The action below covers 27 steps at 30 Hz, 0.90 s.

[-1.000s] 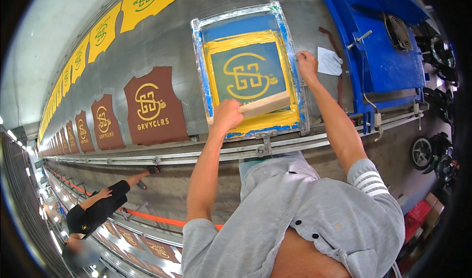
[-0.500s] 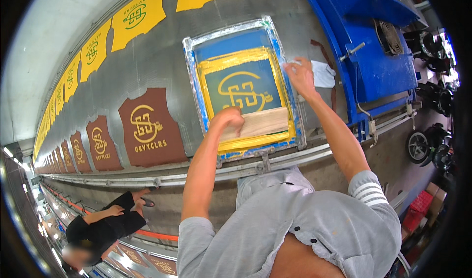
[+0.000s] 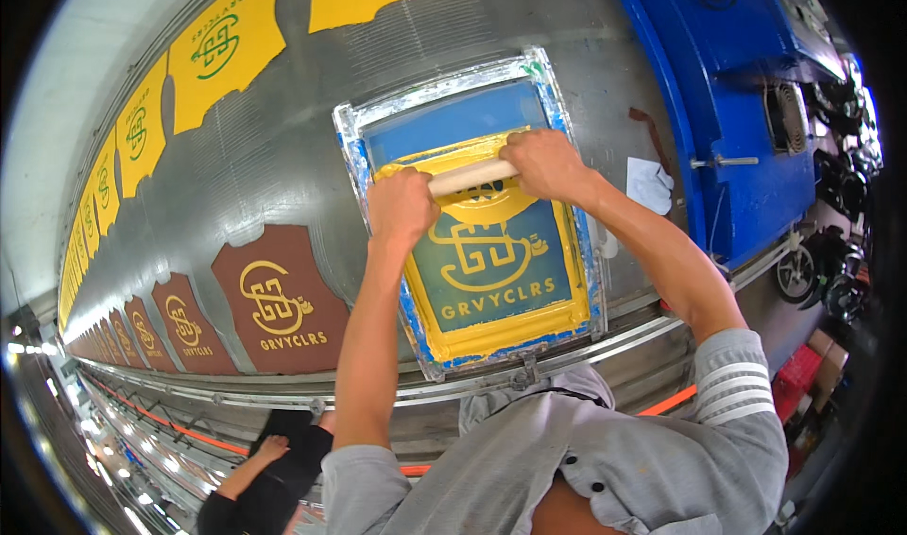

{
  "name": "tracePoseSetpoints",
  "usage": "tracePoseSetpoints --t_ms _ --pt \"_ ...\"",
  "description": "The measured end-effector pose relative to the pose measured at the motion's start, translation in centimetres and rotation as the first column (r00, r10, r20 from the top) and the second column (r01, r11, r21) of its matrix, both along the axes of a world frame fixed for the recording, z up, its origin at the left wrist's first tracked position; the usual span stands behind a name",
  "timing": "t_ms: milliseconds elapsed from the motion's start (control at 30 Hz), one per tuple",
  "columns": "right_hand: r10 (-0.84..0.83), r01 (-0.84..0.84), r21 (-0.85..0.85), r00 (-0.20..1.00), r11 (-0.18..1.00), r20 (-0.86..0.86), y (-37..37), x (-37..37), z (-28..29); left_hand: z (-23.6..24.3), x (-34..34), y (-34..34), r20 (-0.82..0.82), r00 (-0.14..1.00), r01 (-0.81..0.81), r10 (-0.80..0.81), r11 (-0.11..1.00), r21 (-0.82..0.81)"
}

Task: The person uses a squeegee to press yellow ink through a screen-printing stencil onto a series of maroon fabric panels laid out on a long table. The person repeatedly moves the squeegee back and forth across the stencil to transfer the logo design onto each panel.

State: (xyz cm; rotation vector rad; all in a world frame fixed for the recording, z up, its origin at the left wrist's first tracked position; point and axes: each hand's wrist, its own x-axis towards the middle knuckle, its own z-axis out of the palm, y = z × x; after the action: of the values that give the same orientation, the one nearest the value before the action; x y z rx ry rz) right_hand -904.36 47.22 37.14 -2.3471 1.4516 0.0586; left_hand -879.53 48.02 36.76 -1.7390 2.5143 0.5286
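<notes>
A wooden-handled squeegee [image 3: 470, 177] lies crosswise near the far part of a screen-printing frame [image 3: 439, 87]. My left hand [image 3: 402, 206] is closed round the squeegee's left end, and my right hand [image 3: 548, 164] grips its right end. Just on the near side of the handle sits a thick band of yellow ink [image 3: 489, 208]. The blue-green mesh [image 3: 557, 242] carries a yellow emblem with lettering below it, and yellow ink is smeared round its border. What lies under the frame is hidden.
Maroon garment pieces [image 3: 248, 263] with yellow prints line the long grey table's near side; yellow pieces [image 3: 255, 48] line its far side. Right of the frame are a white scrap [image 3: 648, 186] and a blue machine [image 3: 727, 204]. A person in black [image 3: 269, 488] is at lower left.
My right hand has left the frame's right side and taken hold of the squeegee. Both hands now hold it, and it has moved from the near end to the far end. The view has shifted.
</notes>
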Motion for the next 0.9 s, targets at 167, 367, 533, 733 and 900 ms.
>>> tracePoseSetpoints --t_ms 167,367,533,733,900 --pt "0.032 -0.028 -0.062 0.997 0.998 0.067 2.0 -0.2 -0.9 -0.5 0.3 2.2 -0.029 0.999 -0.035 0.034 0.999 -0.031" --pt "0.014 -0.014 0.002 0.993 1.0 0.118 10.0 0.2 -0.3 -0.3 0.9 9.7 -0.077 0.997 -0.034 0.032 0.999 -0.024" --pt "0.018 -0.024 0.044 0.989 0.999 0.149 17.7 0.0 0.3 0.2 0.5 17.7 -0.07 0.995 -0.065 0.068 0.997 0.044" --pt "-0.014 -0.004 0.108 0.986 0.994 0.164 27.7 -0.3 0.6 1.0 -0.1 27.5 -0.07 0.995 -0.062 0.069 0.994 0.09" --pt "0.015 -0.075 0.161 0.939 0.984 0.342 27.8 -1.1 0.9 1.3 -0.1 27.5 -0.044 0.998 -0.044 0.047 0.997 0.061"
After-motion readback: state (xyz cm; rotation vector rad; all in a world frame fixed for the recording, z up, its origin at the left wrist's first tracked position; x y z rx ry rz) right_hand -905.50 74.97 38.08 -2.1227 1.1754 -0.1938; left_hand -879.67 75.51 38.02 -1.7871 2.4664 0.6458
